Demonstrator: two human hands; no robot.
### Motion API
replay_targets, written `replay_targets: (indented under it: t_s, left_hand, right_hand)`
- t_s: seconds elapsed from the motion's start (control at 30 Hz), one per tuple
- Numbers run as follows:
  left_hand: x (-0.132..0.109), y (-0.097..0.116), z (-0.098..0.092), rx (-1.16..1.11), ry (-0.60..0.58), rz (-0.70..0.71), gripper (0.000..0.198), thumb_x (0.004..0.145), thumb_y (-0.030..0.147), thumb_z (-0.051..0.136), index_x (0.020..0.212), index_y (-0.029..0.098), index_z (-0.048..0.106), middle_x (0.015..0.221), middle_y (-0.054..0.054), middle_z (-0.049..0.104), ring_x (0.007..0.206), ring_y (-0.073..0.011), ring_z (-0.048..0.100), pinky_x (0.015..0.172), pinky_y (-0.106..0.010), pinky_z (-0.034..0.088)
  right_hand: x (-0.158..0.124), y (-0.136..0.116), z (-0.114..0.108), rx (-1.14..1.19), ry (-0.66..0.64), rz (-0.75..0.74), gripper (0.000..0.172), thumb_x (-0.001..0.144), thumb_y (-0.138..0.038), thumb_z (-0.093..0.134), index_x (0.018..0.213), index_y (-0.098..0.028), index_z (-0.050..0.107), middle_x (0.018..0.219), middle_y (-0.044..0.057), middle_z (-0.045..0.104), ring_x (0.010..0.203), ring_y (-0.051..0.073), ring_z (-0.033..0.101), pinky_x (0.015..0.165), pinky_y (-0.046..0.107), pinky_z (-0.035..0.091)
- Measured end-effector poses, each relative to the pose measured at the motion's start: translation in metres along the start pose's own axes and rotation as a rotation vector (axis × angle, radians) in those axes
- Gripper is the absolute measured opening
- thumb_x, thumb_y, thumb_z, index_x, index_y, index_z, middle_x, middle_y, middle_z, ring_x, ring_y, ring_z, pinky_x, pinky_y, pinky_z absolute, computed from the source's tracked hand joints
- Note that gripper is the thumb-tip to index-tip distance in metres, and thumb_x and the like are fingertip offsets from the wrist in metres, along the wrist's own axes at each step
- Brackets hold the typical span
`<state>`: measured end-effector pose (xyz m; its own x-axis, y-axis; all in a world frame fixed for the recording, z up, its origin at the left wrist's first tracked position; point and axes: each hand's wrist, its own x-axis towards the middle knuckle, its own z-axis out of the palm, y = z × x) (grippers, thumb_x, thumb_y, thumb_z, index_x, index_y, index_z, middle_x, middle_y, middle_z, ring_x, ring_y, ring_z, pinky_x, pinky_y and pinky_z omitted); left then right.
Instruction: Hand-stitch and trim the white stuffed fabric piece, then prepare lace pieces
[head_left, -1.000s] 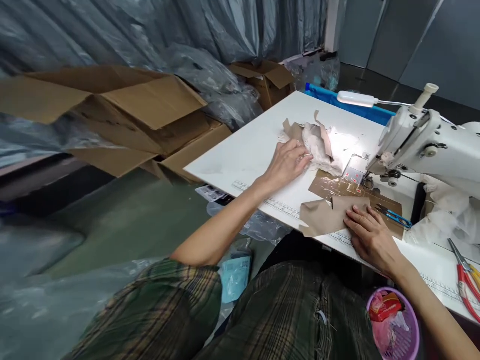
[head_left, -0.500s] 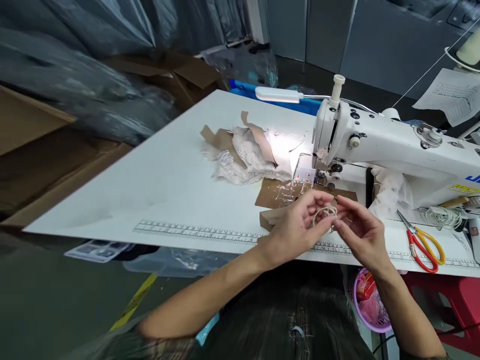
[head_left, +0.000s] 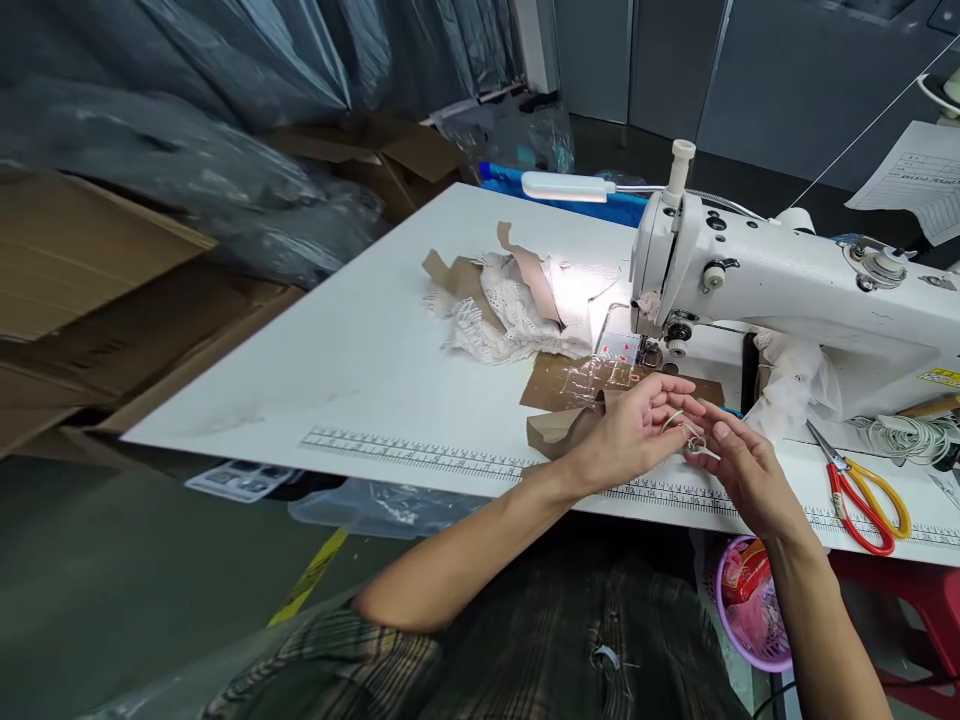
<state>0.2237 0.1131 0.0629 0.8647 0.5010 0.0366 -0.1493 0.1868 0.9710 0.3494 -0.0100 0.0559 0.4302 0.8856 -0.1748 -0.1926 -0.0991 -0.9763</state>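
Note:
My left hand [head_left: 636,432] pinches a small tangle of thin, pale green cord [head_left: 696,444] between thumb and fingers. On the other side of the tangle is my right hand [head_left: 754,470], with its thumb and fingertips closed around part of the cord. The fingers partly hide the loops. Just beyond both hands stands a white sewing machine [head_left: 780,285], its needle area lit. Brown paper [head_left: 559,430] lies by my left wrist, near a brown sheet with clear tape [head_left: 551,383].
White lace fabric [head_left: 480,335] and brown strips lie left of the needle. Red-and-yellow scissors [head_left: 862,495] and a coil of pale cord [head_left: 904,437] are at right. A ruler strip [head_left: 405,452] runs along the table's front edge. A purple basket [head_left: 761,655] stands below.
Both hands have turned slightly, and the cord between them now shows a small knotted cluster instead of a round loop. The view has shifted a little to the left.

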Motion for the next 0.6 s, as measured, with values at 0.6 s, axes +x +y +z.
replay_targets:
  t_s: [0.6]
  left_hand:
    - [-0.003,-0.004,0.009,0.764,0.059,0.341,0.035,0.088,0.017,0.055,0.123,0.021,0.052,0.114,-0.007,0.070,0.095,-0.0174,0.071,0.090,-0.033,0.059]
  right_hand:
    - [-0.015,-0.006,-0.026,-0.280,0.306,-0.257,0.023,0.079,-0.042,0.074,0.089,-0.022,0.079,0.083,0.005,0.077,0.078,0.020,0.070,0.076,0.034,0.056]
